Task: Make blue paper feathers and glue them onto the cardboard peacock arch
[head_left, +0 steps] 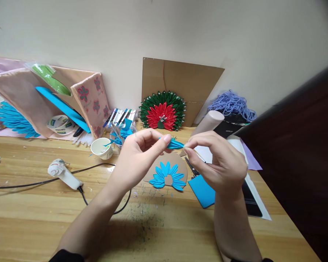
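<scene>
My left hand pinches a folded blue crepe-paper petal between thumb and fingers, above the table. Thumb and forefinger of my right hand are closed at the petal's right tip, and a thin stick shows between the fingers of that hand. Whether the stick touches the petal is unclear. Below them lies a rounded cardboard piece with a partial ring of blue petals on it. To its right is a blue paper piece, with dark-handled scissors partly behind my right hand.
A white glue gun lies at left, its black cord looping across the table. Behind stand a paper cup, several markers, a red-and-green petal fan against cardboard, a pale bottle and purple yarn.
</scene>
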Available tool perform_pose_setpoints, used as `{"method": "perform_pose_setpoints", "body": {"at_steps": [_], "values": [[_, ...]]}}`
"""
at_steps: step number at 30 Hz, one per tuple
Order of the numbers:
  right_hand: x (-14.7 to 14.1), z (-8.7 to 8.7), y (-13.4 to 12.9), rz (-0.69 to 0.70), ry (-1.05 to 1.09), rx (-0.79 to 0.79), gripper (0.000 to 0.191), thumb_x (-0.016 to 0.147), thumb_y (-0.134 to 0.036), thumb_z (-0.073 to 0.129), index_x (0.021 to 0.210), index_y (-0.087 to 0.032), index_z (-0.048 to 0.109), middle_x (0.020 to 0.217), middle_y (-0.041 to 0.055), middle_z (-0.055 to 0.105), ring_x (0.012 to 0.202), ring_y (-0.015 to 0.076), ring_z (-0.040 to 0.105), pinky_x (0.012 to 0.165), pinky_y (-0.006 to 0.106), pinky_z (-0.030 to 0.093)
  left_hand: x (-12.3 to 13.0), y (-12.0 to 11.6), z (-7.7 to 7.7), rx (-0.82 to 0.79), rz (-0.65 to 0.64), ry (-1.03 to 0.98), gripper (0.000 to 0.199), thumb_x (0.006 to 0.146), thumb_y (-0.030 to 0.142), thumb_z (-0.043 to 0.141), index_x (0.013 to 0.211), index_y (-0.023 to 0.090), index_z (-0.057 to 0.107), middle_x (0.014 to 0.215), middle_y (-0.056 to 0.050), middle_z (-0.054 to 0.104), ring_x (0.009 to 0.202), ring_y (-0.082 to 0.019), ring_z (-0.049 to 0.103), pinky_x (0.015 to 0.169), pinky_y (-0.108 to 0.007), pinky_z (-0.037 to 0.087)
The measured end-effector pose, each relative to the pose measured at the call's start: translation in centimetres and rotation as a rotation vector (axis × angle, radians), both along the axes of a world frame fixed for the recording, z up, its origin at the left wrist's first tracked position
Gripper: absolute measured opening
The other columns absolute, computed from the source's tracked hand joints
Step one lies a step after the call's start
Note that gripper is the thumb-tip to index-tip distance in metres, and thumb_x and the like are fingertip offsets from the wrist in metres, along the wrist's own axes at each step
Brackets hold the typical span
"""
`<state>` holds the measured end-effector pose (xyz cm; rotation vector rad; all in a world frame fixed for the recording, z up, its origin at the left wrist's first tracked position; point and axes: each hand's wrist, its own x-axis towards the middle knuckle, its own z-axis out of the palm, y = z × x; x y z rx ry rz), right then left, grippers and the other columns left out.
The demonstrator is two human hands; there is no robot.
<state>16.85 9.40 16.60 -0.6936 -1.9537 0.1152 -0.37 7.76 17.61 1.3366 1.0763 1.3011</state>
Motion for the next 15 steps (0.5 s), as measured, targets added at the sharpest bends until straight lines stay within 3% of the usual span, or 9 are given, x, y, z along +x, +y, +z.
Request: {"method": "perform_pose_setpoints", "body": {"at_steps": [15], "values": [[-0.02,-0.09,-0.06,-0.058,0.095,0.002,0.015,0.077,-0.01,0.065,0.083,-0.023,0.065,0.076,0.001,0.068,0.072,0.0177,0.063,0.066,0.033,0.052,-0.21,-0.05,0.29,0.032,0.12,0.08,0.023,0.079,0.036,0.061,0.065,0.018,0.06,0.066,-0.002,0.068,0.063,-0.012,0.062,0.058,-0.022,0.046]]}}
